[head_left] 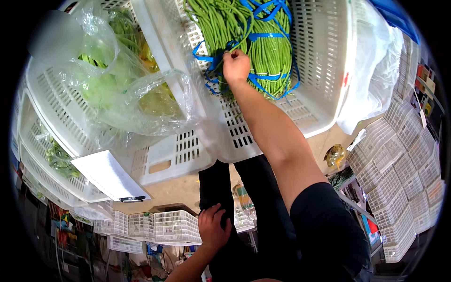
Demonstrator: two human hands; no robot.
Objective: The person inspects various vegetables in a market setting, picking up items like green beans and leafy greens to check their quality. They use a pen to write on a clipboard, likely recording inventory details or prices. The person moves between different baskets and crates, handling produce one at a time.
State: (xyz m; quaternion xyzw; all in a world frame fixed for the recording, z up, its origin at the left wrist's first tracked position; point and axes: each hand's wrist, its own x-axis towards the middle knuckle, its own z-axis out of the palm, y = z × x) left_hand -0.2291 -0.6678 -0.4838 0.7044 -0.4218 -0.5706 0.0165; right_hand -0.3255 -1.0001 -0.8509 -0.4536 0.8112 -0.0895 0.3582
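A: Resting low, left hand (213, 230) sits flat on the dark trouser leg (221, 188), fingers loose, holding nothing. Looks like a brace while the other arm stretches out.

B: And the right hand (236, 66)?

A: Arm fully extended into the white slotted crate (319, 70). Grip pinched on the blue strap (221, 56) at the near end of the long bean bundle (253, 42).

B: Beans relative to the grip?

A: Directly under and beyond the fingers, lying lengthwise in the crate. Strap wraps them, so it's likely the handle.

B: Left of that?

A: Second crate (61, 98), bagged leafy greens (117, 89), untouched.
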